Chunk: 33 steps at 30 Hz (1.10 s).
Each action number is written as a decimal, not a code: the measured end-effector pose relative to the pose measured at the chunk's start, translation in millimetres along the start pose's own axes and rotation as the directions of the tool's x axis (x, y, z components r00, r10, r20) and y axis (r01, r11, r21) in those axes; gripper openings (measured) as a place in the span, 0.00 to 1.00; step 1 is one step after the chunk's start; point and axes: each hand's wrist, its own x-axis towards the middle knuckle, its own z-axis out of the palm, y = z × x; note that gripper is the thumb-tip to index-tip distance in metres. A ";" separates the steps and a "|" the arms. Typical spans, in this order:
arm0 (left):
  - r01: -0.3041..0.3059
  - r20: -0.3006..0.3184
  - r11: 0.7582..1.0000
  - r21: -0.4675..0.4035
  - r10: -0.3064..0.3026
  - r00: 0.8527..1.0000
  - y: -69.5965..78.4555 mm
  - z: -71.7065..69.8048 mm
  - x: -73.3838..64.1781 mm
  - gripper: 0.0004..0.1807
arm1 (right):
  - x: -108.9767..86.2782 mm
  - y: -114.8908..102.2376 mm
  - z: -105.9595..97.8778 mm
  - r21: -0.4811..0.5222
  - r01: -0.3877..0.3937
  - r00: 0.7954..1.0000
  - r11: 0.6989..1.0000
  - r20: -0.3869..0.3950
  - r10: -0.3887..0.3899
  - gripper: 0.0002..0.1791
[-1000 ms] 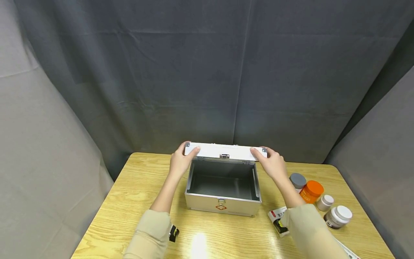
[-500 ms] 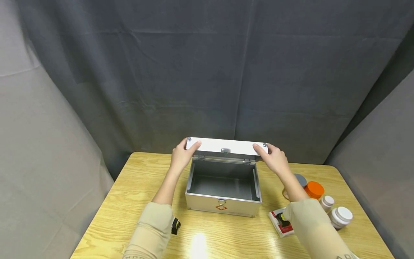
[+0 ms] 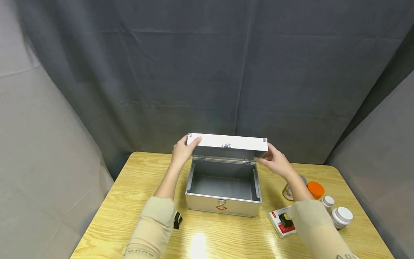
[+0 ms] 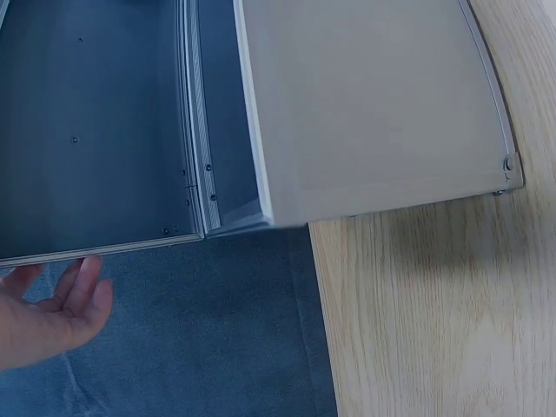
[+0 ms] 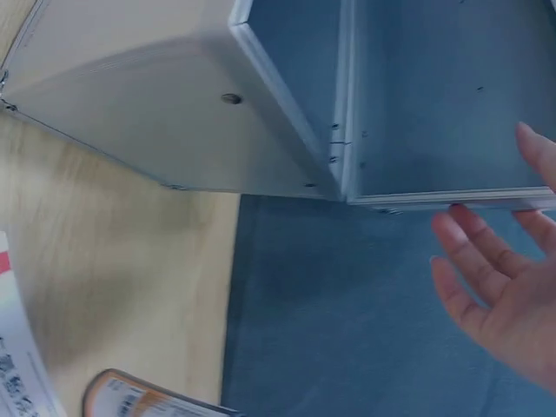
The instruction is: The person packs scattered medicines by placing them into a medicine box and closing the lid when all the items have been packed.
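Observation:
A silver first-aid box [image 3: 207,205] with an orange cross stands on the table, its grey inside in view. Its hinged lid [image 3: 228,141] is raised at the back, leaning rearward. My left hand [image 3: 181,153] grips the lid's left corner, thumb on the front edge; the left wrist view shows its fingers [image 4: 82,291] behind the rim. At the lid's right corner, my right hand [image 3: 277,162] holds the rim between thumb and fingers. In the right wrist view its thumb [image 5: 537,152] reaches over the lid's inside and its fingertips touch the outer side.
Right of the box stand a grey-capped bottle [image 3: 288,192], an orange-lidded jar [image 3: 316,189], a small white bottle [image 3: 328,201] and a white-capped jar [image 3: 343,216]. A white and red carton [image 3: 280,228] lies nearer. A dark curtain [image 3: 207,90] hangs behind the table.
The lid has swung up and forward, showing more of its underside. My right thumb has slid from the lid's front edge to below it; my left hand keeps its grip.

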 end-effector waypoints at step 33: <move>-0.142 -0.083 0.986 -0.091 0.135 0.987 -22.1 14.1 5.0 0.35 | 23.0 30.8 26.1 0.010 0.064 0.994 0.998 -0.093 -0.063 0.26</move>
